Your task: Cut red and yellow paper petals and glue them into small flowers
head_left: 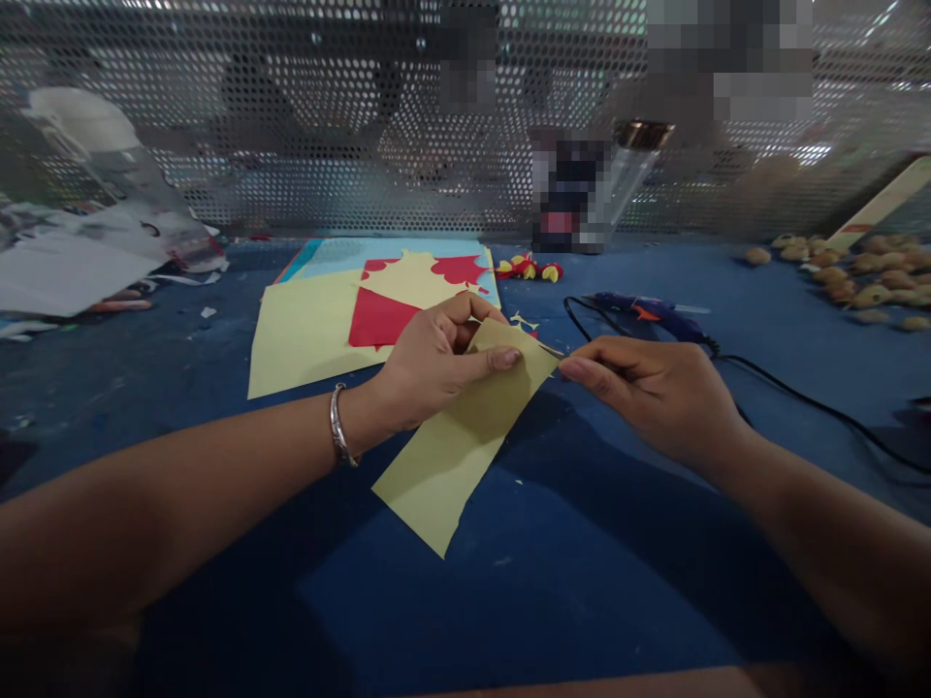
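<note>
No lettering, label, brand, number or sign can be read anywhere here.

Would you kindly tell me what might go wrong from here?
The left hand grips the yellow strip near its upper end, so the loose lower end might swing or crease. Its thumb is near the metal tool in the right hand; a slip might nick it. The glue gun lies just beyond, and could get knocked.
</note>
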Demonstrator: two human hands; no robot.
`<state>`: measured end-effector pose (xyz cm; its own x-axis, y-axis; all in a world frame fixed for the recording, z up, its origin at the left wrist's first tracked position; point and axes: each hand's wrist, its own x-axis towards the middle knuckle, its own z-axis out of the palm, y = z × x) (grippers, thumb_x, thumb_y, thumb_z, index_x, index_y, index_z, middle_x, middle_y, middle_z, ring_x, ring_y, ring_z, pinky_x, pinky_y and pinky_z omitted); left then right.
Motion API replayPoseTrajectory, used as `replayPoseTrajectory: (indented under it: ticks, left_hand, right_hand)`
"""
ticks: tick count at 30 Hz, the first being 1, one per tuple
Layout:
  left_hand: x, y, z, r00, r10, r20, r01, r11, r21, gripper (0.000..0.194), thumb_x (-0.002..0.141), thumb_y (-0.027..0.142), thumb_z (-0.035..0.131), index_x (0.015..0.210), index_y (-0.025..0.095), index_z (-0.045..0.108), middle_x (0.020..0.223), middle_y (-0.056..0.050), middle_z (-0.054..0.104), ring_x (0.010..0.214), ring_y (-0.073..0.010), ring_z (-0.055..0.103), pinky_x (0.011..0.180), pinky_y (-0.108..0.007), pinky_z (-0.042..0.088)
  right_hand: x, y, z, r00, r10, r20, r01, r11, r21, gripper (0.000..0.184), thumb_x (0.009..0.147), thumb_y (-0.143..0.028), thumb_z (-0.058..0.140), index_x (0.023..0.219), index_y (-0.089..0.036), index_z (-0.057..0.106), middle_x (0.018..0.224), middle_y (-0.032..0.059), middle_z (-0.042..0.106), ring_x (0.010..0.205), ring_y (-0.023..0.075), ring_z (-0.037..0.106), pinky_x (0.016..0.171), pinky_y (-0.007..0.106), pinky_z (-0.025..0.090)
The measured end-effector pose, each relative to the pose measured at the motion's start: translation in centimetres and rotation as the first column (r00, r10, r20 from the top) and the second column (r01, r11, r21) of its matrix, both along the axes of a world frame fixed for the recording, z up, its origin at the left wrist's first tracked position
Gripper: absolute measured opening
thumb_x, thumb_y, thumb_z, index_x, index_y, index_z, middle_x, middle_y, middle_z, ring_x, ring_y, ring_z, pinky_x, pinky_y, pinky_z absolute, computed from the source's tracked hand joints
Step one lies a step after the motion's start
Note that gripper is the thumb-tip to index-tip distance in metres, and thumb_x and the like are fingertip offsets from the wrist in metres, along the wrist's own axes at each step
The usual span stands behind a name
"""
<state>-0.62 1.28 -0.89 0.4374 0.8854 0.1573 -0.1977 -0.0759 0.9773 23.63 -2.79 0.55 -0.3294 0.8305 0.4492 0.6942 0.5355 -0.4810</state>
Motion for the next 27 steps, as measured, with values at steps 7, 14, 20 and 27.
replayPoseTrajectory:
  ticks: [7,14,20,27]
  left_hand:
    - [0.02,0.13,-0.14,1.000,-0.012,-0.010,0.012,1.000,0.019,0.043,0.074,0.035,0.094,0.093,0.019,0.059,0.080,0.001,0.076,0.067,-0.0128,0.073,0.060,-0.022,0.059]
    - [-0.03,0.11,-0.25,1.000,-0.005,-0.007,0.005,0.998,0.062,0.044,0.075,0.036,0.094,0.093,0.019,0.058,0.081,0.000,0.076,0.070,-0.0142,0.074,0.061,-0.023,0.058]
    - [0.00,0.11,-0.18,1.000,0.010,-0.015,-0.008,0.991,0.132,0.040,0.075,0.036,0.094,0.090,0.019,0.060,0.077,0.002,0.071,0.067,-0.0100,0.068,0.060,-0.020,0.055]
    - [0.06,-0.21,0.10,0.999,-0.001,-0.041,0.007,0.987,0.161,0.038,0.077,0.039,0.092,0.088,0.020,0.060,0.076,0.002,0.069,0.068,-0.0108,0.067,0.060,-0.022,0.054]
  right_hand:
    - [0.08,-0.08,-0.11,1.000,0.006,-0.001,-0.006,1.000,0.003,0.046,0.103,-0.057,0.059,0.078,-0.021,0.075,0.058,-0.0041,0.059,0.051,0.0084,0.047,0.050,0.024,0.036]
    - [0.12,0.05,-0.18,1.000,-0.015,0.001,0.015,1.000,0.001,0.044,0.101,-0.059,0.062,0.081,-0.022,0.077,0.060,-0.0038,0.063,0.052,0.0088,0.050,0.051,0.024,0.036]
    - [-0.08,-0.10,0.07,1.000,-0.015,-0.008,0.015,1.000,-0.008,0.047,0.100,-0.062,0.061,0.079,-0.022,0.076,0.057,-0.0034,0.061,0.049,0.0092,0.047,0.048,0.025,0.035]
    - [-0.23,-0.21,0.34,1.000,-0.016,-0.003,0.016,1.000,-0.022,0.054,0.099,-0.068,0.059,0.077,-0.022,0.076,0.055,-0.0023,0.058,0.047,0.0104,0.044,0.046,0.027,0.034]
